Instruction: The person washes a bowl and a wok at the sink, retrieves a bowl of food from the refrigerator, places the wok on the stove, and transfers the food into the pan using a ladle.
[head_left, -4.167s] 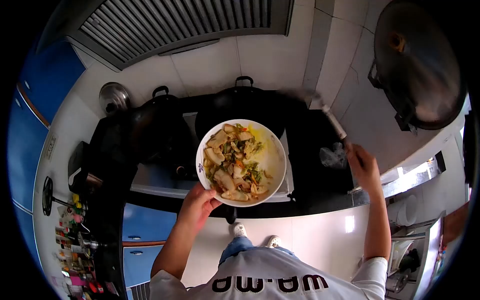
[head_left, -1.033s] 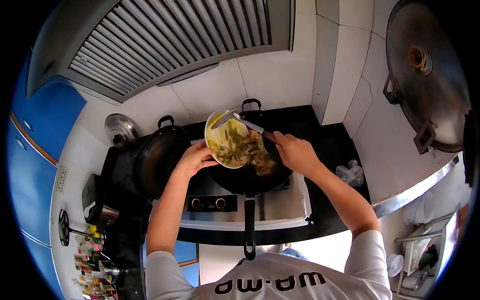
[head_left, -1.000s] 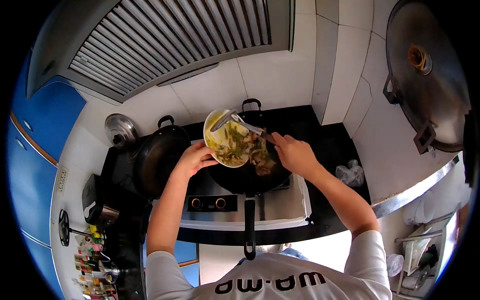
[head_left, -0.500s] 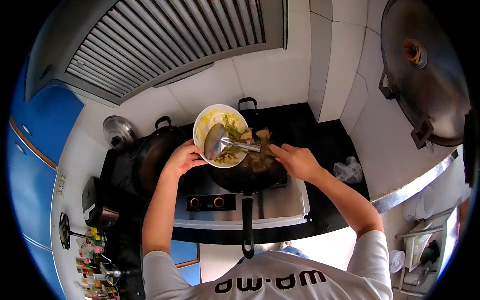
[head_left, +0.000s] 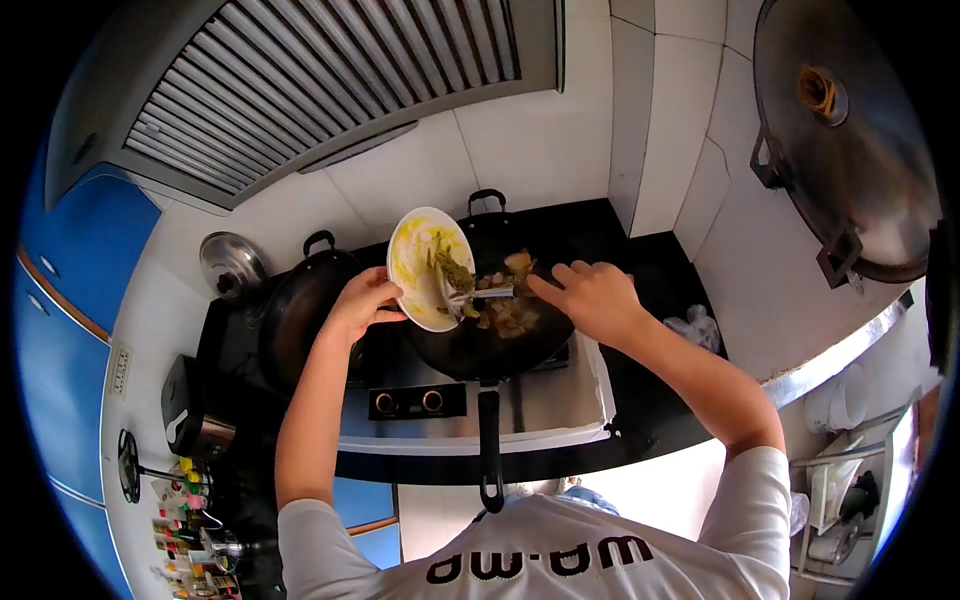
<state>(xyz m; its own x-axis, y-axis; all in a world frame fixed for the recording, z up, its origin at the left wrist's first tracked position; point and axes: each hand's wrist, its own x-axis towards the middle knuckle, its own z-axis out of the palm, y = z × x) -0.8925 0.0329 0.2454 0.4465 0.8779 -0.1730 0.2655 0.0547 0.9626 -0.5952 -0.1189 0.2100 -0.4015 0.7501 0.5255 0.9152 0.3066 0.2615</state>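
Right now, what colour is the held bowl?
The bowl is white, with yellow smears inside; head view.

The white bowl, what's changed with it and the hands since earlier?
The white bowl went from nearly level to tipped over the front wok, and much of its food now lies in that wok. The right hand brought the ladle in from the right to the bowl. The left hand still holds the bowl; the steel lid stayed put.
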